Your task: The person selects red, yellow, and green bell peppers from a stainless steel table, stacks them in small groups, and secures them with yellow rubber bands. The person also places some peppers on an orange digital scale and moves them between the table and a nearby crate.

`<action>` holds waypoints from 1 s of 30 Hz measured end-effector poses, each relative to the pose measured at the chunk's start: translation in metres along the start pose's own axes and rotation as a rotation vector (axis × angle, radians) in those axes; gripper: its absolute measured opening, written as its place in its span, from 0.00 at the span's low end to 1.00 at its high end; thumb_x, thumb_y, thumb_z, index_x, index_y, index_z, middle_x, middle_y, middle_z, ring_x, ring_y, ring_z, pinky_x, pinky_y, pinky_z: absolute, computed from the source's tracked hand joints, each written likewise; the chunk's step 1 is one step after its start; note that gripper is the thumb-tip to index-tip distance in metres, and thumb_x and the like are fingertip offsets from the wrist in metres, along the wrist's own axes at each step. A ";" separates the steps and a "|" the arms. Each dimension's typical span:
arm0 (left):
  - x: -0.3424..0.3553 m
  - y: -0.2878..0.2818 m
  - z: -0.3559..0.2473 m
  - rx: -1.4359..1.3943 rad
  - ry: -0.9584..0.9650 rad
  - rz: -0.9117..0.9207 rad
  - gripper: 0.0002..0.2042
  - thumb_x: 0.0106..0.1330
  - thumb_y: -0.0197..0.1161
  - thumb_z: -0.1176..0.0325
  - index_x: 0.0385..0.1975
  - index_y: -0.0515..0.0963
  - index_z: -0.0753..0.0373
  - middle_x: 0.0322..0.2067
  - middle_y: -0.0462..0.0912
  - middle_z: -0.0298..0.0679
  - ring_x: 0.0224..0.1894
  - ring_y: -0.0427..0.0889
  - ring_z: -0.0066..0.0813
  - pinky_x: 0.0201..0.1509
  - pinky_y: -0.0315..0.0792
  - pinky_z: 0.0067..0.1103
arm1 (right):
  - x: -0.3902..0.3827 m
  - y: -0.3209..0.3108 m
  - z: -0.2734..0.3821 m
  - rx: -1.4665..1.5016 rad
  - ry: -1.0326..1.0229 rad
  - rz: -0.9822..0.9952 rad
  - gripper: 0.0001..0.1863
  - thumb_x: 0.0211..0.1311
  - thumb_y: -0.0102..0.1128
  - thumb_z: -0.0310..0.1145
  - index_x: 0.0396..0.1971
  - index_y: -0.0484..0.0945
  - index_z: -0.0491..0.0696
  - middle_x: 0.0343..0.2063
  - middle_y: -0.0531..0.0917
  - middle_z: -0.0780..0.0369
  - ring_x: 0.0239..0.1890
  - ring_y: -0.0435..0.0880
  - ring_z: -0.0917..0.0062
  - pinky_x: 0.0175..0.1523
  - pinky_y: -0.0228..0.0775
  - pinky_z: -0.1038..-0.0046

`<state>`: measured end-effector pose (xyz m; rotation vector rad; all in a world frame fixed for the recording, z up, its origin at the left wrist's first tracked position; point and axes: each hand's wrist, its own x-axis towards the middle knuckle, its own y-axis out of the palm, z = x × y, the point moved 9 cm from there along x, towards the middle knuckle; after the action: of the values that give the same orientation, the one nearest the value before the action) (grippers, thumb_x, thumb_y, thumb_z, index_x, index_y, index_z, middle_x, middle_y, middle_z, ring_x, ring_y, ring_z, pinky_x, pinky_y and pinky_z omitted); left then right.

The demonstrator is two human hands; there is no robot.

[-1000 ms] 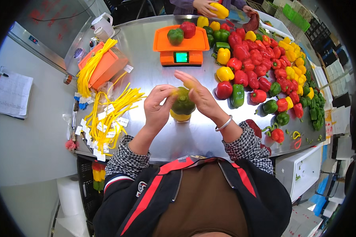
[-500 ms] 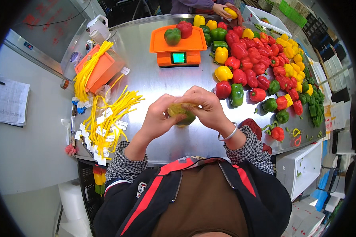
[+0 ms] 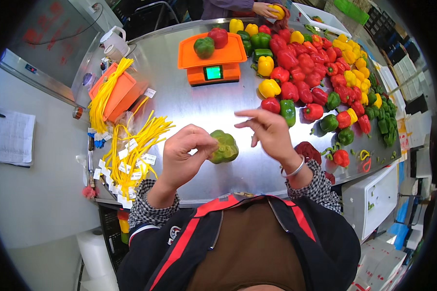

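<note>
A green bell pepper (image 3: 226,149) with a yellowish covering, which looks like fine netting, is at the middle of the steel table. My left hand (image 3: 187,153) is closed at its left edge, thumb and fingertips pinched together on the covering. To the right of the pepper, my right hand (image 3: 269,135) is raised with its fingers apart and holds nothing. Beyond both hands stands an orange scale (image 3: 212,75), its pan carrying a green pepper (image 3: 204,48) and a red pepper (image 3: 219,37). Left of my left hand lies a bunch of yellow net sleeves (image 3: 138,145) with white tags.
A large pile of red, yellow and green peppers (image 3: 306,65) covers the table's right side. An orange basket (image 3: 124,92) with more yellow sleeves leans at the left. Across the table, another person's hand (image 3: 265,9) holds a yellow pepper. A white bin (image 3: 374,201) stands at the right front.
My right hand has come off the pepper and moved right, its fingers spreading. My left hand stays at the pepper, which now shows more fully.
</note>
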<state>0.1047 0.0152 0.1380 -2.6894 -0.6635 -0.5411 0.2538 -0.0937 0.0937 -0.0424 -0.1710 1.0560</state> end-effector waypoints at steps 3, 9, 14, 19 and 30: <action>0.003 0.004 0.000 -0.022 -0.017 0.007 0.06 0.55 0.65 0.86 0.30 0.81 0.68 0.30 0.79 0.38 0.26 0.80 0.21 0.28 0.74 0.15 | 0.012 -0.006 0.001 0.626 0.059 0.018 0.27 0.61 0.44 0.16 0.63 0.62 0.40 0.63 0.67 0.55 0.66 0.68 0.64 0.45 0.83 0.75; 0.026 -0.003 0.022 0.065 -0.071 -0.080 0.05 0.56 0.64 0.82 0.30 0.80 0.66 0.28 0.78 0.38 0.24 0.80 0.23 0.26 0.72 0.17 | 0.012 0.032 0.066 1.035 -0.115 0.299 0.28 0.61 0.45 0.19 0.64 0.62 0.42 0.64 0.66 0.55 0.68 0.65 0.66 0.48 0.81 0.72; 0.090 0.006 0.052 -0.003 -0.150 -0.092 0.03 0.58 0.65 0.81 0.29 0.77 0.69 0.25 0.81 0.37 0.24 0.81 0.21 0.26 0.75 0.16 | -0.010 0.167 0.147 0.748 -0.505 0.710 0.25 0.67 0.51 0.31 0.63 0.64 0.42 0.63 0.66 0.56 0.64 0.67 0.67 0.64 0.63 0.66; 0.108 -0.010 0.075 -0.197 -0.175 -0.165 0.03 0.57 0.66 0.79 0.27 0.78 0.70 0.20 0.81 0.38 0.21 0.81 0.22 0.22 0.74 0.17 | -0.072 0.225 0.032 0.188 -0.811 0.738 0.27 0.66 0.54 0.35 0.63 0.64 0.46 0.64 0.64 0.53 0.66 0.64 0.59 0.68 0.57 0.61; 0.086 0.012 0.030 0.071 -0.088 0.004 0.02 0.58 0.65 0.80 0.29 0.79 0.69 0.23 0.80 0.36 0.22 0.80 0.19 0.25 0.74 0.17 | 0.007 -0.037 -0.048 -0.400 0.120 -0.005 0.33 0.51 0.70 0.30 0.59 0.70 0.47 0.30 0.84 0.61 0.36 0.85 0.79 0.34 0.76 0.75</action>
<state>0.1897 0.0492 0.1464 -2.6600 -0.6871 -0.3918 0.2964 -0.1039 0.0516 -0.4653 -0.2718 0.9976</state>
